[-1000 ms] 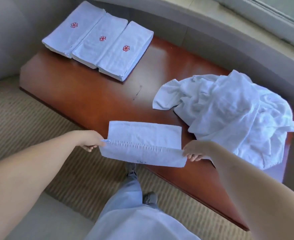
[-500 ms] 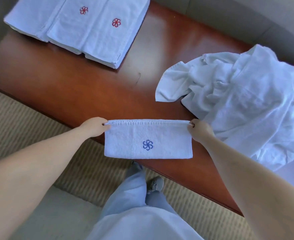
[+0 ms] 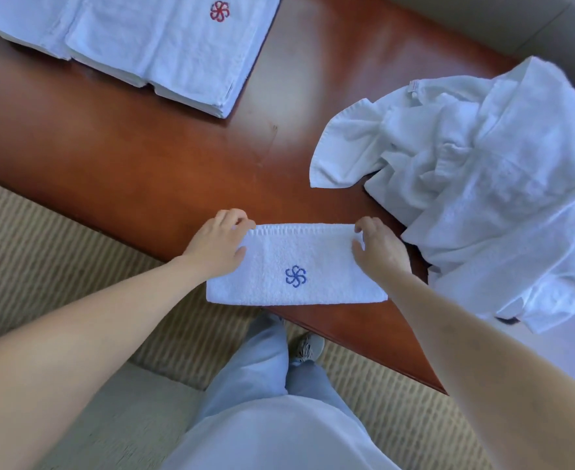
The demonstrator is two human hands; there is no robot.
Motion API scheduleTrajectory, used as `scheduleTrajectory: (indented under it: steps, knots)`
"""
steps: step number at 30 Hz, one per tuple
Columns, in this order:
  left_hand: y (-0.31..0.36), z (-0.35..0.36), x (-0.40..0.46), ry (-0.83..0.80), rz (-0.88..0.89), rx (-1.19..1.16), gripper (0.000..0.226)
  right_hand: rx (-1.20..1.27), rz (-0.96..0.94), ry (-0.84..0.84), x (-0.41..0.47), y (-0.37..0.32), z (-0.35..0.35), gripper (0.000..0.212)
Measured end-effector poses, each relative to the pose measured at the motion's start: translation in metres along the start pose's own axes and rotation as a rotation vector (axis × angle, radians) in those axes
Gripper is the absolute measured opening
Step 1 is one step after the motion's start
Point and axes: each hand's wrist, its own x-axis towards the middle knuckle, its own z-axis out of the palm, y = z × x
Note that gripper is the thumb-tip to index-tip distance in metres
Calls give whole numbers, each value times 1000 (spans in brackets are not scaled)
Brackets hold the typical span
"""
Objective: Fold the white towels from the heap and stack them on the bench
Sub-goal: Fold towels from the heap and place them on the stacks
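White towel (image 3: 296,262) with a blue pinwheel emblem (image 3: 295,276); far-left white stack (image 3: 150,45) has a red one (image 3: 219,11). Reddish-brown bench (image 3: 150,157), white heap (image 3: 482,184), beige striped carpet (image 3: 59,259).

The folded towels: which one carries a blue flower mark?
The folded towel gripped by both hands at the bench's near edge; the folded towel visible in the far stack carries a red mark.

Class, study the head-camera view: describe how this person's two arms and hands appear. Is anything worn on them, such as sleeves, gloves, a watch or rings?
Both forearms are bare up to the picture's edge: no sleeves show. The left hand and right hand wear no gloves, and no watch, bracelet or rings can be seen on the wrists or fingers. No markings are visible on either arm.
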Motion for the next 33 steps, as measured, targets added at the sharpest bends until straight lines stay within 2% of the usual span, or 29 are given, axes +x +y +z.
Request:
scheduleTrajectory:
  steps: [3, 5, 7, 9, 11, 15, 21, 24, 29, 33]
  knots:
    - [44, 32, -2, -123, 57, -54, 55, -15, -153, -53, -16, -16, 35, 40]
    - [60, 59, -4, -78, 39, 37, 63, -47, -158, -17, -27, -21, 64, 56]
    - [60, 75, -4, 12, 40, 109, 64, -51, -145, 64, -28, -21, 86, 62]
    - [49, 81, 1, 93, 70, 163, 62, -63, -157, 130, -22, -22, 97, 63]
    - [46, 77, 14, 106, 57, 178, 63, -34, -142, 178, -12, -29, 99, 63]
    - [62, 79, 31, 161, -69, 111, 73, -35, -149, 256, -10, -38, 107, 60]
    - [16, 101, 13, 279, 50, 133, 62, -120, -243, 272, -6, 1, 110, 62]
    - [17, 97, 3, 218, -52, 181, 65, -103, -98, 222, -6, 8, 104, 64]
    - [41, 73, 0, -16, -283, 196, 73, -89, 61, 39, -15, 12, 71, 64]
    - [65, 49, 5, -172, -293, 232, 78, 55, 169, -69, -35, 11, 38, 67]
